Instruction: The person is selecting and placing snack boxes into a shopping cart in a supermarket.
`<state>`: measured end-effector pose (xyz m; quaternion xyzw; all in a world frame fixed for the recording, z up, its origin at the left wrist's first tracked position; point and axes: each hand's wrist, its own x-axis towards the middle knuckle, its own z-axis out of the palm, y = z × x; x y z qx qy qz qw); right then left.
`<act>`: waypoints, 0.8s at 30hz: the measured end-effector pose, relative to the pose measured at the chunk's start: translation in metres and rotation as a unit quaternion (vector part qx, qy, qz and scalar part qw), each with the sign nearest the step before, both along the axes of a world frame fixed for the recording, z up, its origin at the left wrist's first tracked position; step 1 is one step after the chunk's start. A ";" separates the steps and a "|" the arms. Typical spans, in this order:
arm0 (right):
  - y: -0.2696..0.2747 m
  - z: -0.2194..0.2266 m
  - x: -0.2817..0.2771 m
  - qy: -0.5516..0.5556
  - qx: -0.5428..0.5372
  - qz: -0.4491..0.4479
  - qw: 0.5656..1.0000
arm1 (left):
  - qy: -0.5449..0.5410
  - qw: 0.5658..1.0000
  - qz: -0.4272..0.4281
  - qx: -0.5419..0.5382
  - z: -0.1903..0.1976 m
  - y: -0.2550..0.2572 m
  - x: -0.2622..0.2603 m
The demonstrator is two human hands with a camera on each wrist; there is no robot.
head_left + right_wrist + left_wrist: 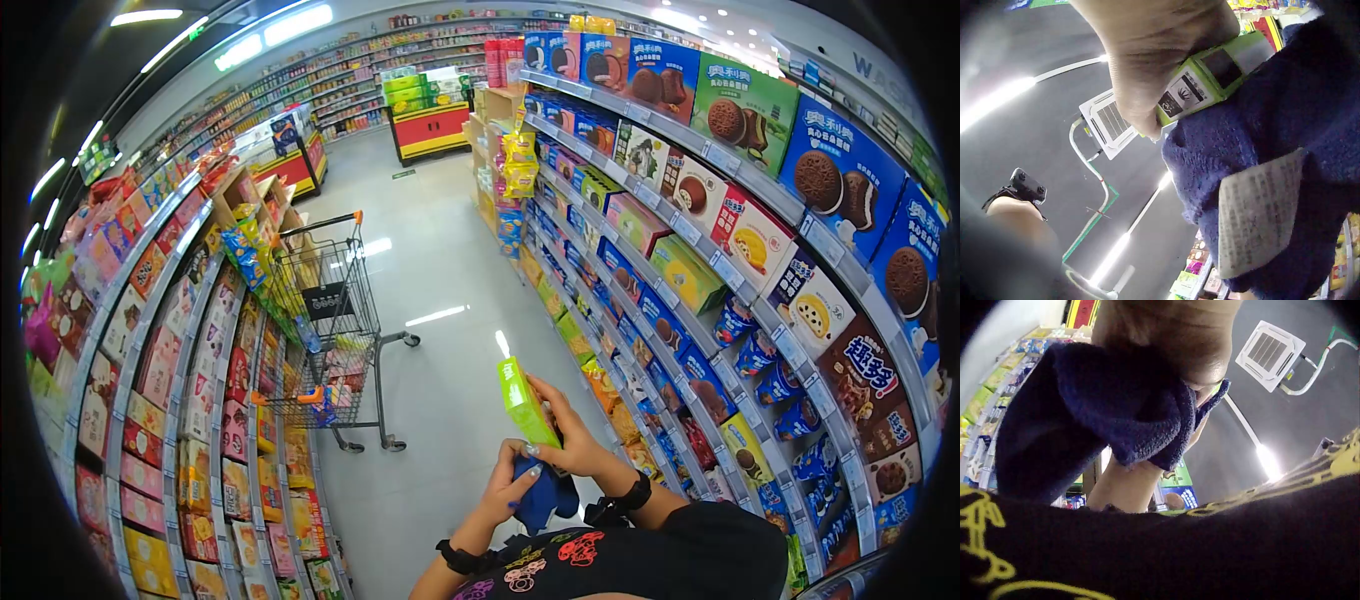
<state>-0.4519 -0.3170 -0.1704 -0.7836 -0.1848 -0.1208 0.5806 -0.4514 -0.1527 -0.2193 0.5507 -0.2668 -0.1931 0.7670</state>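
A lime-green box [526, 403] is gripped by the right hand [574, 432], the fingers along its right side. Just below it, the left hand [505, 488] holds a dark blue cloth [541, 492], bunched and hanging. In the left wrist view the cloth [1116, 406] hangs under the left hand [1166, 337]. The right wrist view shows the right hand [1154, 56] on the green box [1210, 78], with the cloth [1210, 150] beside it and a pale printed label [1260, 212] on the cloth.
A shopping cart [325, 320] stands in the aisle to the left, some packages in its bottom. Shelves of boxed snacks [745, 235] line the right side, and shelves of packets [190, 420] the left. A red and yellow counter [430, 132] stands farther back on the floor [440, 360].
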 end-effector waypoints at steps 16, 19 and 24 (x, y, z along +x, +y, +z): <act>0.176 -0.004 0.050 -0.294 0.051 0.198 0.934 | 0.310 0.874 0.052 -0.372 0.019 0.152 0.019; 0.203 -0.018 0.049 -0.266 0.161 0.194 0.930 | 0.281 0.896 0.040 -0.342 0.010 0.174 0.017; 0.223 -0.018 0.055 -0.282 0.183 0.136 0.932 | 0.234 0.934 0.134 -0.232 -0.087 0.194 0.022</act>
